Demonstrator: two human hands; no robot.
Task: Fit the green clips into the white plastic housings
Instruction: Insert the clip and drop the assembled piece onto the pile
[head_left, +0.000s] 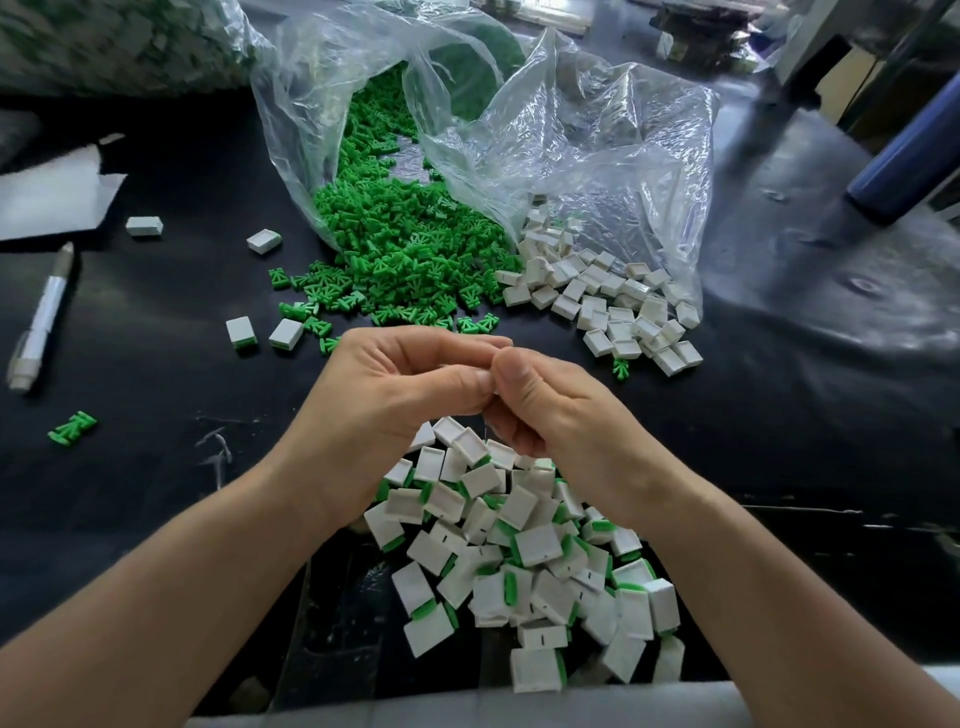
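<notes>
- Two grips meet above the black counter (156, 467). The left grip (395, 379) and the right grip (545, 400) have curled fingers and together pinch one small piece between thumbs and fingertips.
- Only a sliver of white shows there, so I judge it a housing in hand (492, 383). Whether a clip is in it cannot be told.
- The hands work directly over the finished pile (519, 551), which lies between the forearms at the near edge. That is probably so a completed piece can simply be dropped.
- Most pieces in that pile show green at one edge of the white body, so the job looks well under way.
- Green clips (395, 249) spill from clear bags (571, 135) just beyond the hands. The empty white housings (597, 291) lie just beside them on the right, the two heaps touching. Both supplies appear laid out for quick picking.
- A pen (41, 317), a sheet of paper (52, 197) and a stray clip (72, 427) lie off to the left, well apart from the work.
</notes>
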